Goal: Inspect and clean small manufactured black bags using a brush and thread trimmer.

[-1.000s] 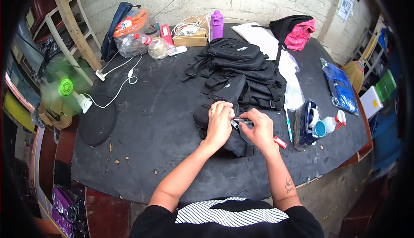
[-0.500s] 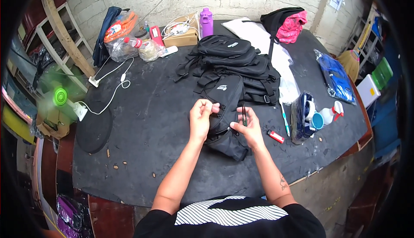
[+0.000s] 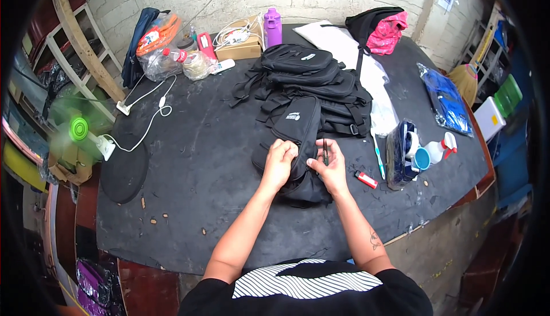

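Note:
A black bag [image 3: 299, 122] with a small white mark lies in front of me on the dark table [image 3: 195, 167]. My left hand [image 3: 279, 161] grips its near edge, fingers curled over the fabric. My right hand [image 3: 330, 167] rests beside it on the bag and pinches a thin dark tool [image 3: 325, 151] that points upward. Behind the bag, a stack of similar black bags [image 3: 312, 81] is piled toward the back of the table.
A red lighter [image 3: 366, 179], a teal-handled brush [image 3: 378, 156], a blue cup [image 3: 423, 158] and a spray bottle [image 3: 444, 147] lie to the right. A purple bottle [image 3: 273, 28], a cardboard box [image 3: 240, 44], white cables [image 3: 150, 107] and a green fan [image 3: 77, 130] sit at the back and left.
The view has tilted a little. My hands have come closer together on the bag's near edge, and the thin tool stays upright in my right hand.

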`<state>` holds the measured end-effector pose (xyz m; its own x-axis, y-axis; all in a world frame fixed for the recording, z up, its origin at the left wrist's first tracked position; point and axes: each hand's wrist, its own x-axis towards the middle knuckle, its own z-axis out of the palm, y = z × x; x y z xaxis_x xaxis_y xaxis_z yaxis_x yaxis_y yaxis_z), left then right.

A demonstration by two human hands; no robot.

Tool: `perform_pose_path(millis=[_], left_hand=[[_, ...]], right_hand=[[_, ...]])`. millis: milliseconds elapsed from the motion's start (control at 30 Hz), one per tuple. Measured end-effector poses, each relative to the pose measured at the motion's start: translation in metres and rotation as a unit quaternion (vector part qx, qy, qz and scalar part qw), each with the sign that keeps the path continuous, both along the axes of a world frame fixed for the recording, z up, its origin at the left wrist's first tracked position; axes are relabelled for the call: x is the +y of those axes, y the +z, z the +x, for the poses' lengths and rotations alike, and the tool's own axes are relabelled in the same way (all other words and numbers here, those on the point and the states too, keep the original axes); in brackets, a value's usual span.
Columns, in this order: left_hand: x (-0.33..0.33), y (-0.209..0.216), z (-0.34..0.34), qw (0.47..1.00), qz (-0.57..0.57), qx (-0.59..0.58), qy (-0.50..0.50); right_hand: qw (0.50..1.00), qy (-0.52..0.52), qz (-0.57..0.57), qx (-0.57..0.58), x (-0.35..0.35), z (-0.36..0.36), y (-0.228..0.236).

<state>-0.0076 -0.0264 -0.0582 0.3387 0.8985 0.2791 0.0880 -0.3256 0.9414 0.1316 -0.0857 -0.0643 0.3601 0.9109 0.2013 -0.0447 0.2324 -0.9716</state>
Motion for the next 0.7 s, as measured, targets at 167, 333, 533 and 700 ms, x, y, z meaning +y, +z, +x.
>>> perform_pose_path(millis=[167,333,533,700], left_hand=[[-0.001,-0.014,0.01,0.997,-0.053,-0.049,-0.012],[-0.005,-0.008,0.016,0.998,0.051,0.0,0.029],[-0.015,-0.006,0.027,0.979,0.159,0.066,0.109],[-0.011,0.0,0.026,0.993,0.111,-0.02,0.046]], right_hand=[[0.96,-0.086,-0.014,-0.268,-0.011,0.01,0.014],[0.853,-0.135,0.035,-0.503,-0.028,0.001,0.045],[0.802,-0.128,0.036,-0.582,-0.026,0.002,0.051],[0.799,-0.113,-0.016,-0.59,-0.026,0.014,0.051]])
